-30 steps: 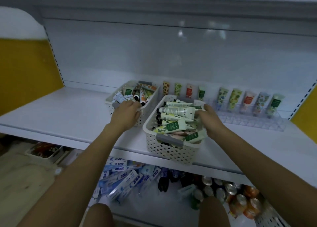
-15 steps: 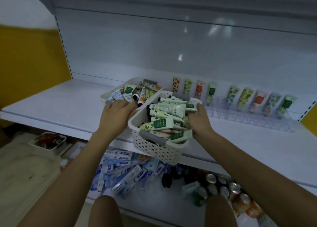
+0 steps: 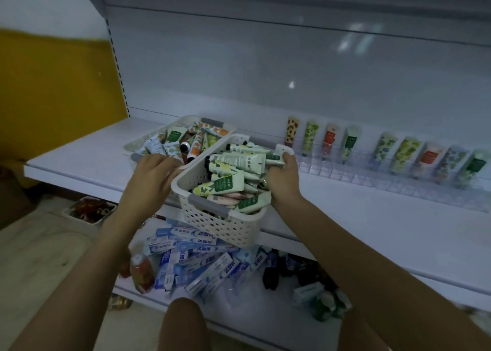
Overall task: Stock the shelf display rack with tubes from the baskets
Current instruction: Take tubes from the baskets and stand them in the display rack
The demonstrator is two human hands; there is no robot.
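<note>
Head view: my left hand [image 3: 152,174] and right hand [image 3: 283,184] each clasp a rim of the white perforated plastic basket [image 3: 220,225], heaped with green-and-white tubes [image 3: 228,183], overhanging the white shelf [image 3: 372,231]. I should hold it level and set it beside the clear plastic display rack [image 3: 398,183].

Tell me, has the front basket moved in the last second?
Yes. Held by the left hand and right hand, the front basket has lifted toward the person; it now tilts and overhangs the shelf.
</note>
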